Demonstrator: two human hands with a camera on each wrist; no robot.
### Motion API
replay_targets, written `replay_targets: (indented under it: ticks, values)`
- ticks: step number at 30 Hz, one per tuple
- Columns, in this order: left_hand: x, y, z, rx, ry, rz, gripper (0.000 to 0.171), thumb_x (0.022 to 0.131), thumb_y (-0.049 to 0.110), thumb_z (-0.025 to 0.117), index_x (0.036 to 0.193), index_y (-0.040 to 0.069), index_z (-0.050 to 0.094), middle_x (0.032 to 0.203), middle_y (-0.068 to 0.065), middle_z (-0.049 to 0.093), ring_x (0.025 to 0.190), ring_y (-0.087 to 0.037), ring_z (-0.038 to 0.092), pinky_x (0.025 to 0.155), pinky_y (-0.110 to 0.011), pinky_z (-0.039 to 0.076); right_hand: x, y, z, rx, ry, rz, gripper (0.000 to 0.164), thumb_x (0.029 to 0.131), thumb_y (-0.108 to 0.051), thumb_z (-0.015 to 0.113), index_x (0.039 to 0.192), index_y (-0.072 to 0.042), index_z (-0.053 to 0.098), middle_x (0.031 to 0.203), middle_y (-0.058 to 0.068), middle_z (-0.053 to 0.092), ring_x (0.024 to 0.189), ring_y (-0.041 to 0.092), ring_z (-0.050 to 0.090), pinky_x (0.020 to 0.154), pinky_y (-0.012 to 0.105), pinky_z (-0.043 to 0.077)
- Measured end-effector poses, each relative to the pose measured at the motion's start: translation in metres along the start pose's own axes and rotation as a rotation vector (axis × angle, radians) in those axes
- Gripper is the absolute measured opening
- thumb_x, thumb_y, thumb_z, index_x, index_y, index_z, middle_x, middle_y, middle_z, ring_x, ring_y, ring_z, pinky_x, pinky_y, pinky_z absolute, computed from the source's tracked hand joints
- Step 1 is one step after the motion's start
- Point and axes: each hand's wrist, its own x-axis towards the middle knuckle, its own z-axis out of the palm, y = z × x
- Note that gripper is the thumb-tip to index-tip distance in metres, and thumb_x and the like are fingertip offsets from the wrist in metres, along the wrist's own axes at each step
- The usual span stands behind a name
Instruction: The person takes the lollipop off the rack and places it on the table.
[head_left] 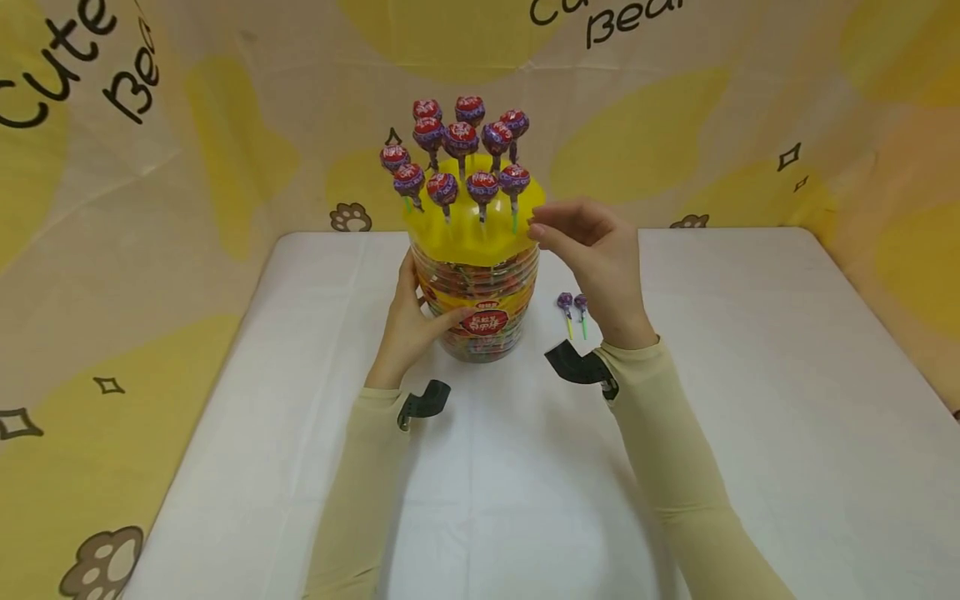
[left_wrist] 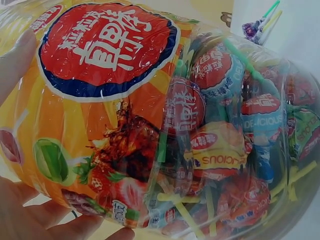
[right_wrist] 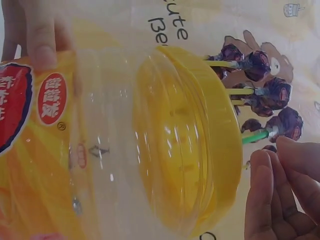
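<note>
A clear ribbed jar (head_left: 480, 343) of wrapped lollipops stands upright on the table. Its yellow lid (head_left: 480, 248) carries several purple-and-red lollipops (head_left: 461, 140) standing on their sticks. My left hand (head_left: 408, 329) grips the jar's left side, thumb across the front label (left_wrist: 105, 50). My right hand (head_left: 596, 258) hovers at the lid's right edge, thumb and fingertips close together, with nothing visible between them. Nearest to it is a lollipop on a green stick (right_wrist: 255, 136), set in the lid. The jar hides some of my left fingers.
Two purple lollipops (head_left: 568, 310) lie on the white tabletop (head_left: 750, 400), right of the jar and below my right hand. Behind the table hangs a yellow-and-cream printed cloth (head_left: 645, 150). A black wrist mount (head_left: 581, 364) sits on my right sleeve.
</note>
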Motion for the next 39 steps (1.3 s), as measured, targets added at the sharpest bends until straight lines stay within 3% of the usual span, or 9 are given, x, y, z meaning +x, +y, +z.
replay_targets:
  ticks: [5,17,28,39]
  values:
    - [0.000,0.000,0.000,0.008,-0.001,-0.013,0.103,0.080,0.026,0.077,0.152,0.016,0.004,0.154,-0.008,0.020,0.139,-0.026,0.023,0.109,-0.050,0.030,0.005,-0.003,0.008,-0.060,-0.012,-0.024,0.017,0.082,0.001,0.070,0.097,0.007,0.068,0.094,0.010,0.069,0.085,0.020,0.065,0.083,0.030,0.054]
    - [0.000,0.000,0.000,0.008,-0.001,-0.019,0.102,0.080,0.027,0.076,0.152,0.015,0.004,0.154,-0.008,0.021,0.139,-0.026,0.024,0.108,-0.050,0.030,0.006,0.000,0.022,-0.174,0.027,-0.165,0.019,0.076,0.005,0.074,0.092,0.011,0.065,0.088,0.016,0.067,0.075,0.017,0.064,0.073,0.028,0.056]
    - [-0.002,0.002,-0.001,-0.005,-0.009,-0.021,0.101,0.081,0.026,0.076,0.151,0.016,0.004,0.153,-0.008,0.021,0.139,-0.026,0.024,0.109,-0.051,0.029,0.008,0.001,0.023,-0.225,0.042,-0.167,0.015,0.078,0.004,0.073,0.091,0.010,0.066,0.088,0.016,0.067,0.075,0.014,0.064,0.073,0.027,0.056]
    - [-0.001,0.001,-0.001,0.010,-0.008,-0.031,0.101,0.081,0.029,0.075,0.151,0.017,0.004,0.153,-0.007,0.021,0.139,-0.025,0.024,0.109,-0.051,0.029,0.012,-0.004,0.022,-0.174,0.048,-0.125,0.015,0.081,0.002,0.070,0.094,0.011,0.068,0.094,0.017,0.069,0.080,0.016,0.067,0.078,0.029,0.056]
